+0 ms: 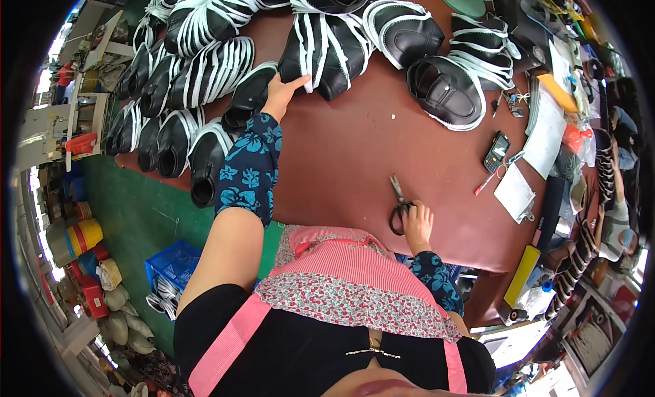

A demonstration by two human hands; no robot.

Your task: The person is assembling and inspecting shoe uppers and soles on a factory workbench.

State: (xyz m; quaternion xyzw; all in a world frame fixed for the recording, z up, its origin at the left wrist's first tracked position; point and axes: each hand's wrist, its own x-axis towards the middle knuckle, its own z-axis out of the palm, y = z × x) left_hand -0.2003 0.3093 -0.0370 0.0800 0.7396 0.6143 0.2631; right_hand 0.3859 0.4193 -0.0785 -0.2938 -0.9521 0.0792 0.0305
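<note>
My left hand (280,95) reaches out over the dark red table (355,158) and touches a black shoe upper wrapped in white straps (321,52), with another black upper (249,97) just beside the wrist. My right hand (417,225) rests near the table's front edge, its fingers through the handles of a pair of black scissors (398,202) whose blades point away from me. Both forearms wear blue flowered sleeves.
Many black uppers with white straps crowd the table's far and left side (198,76). A lone upper (447,90), a small black handset (497,151), a pen (486,184) and papers (546,134) lie right. A blue crate (174,260) stands on the green floor.
</note>
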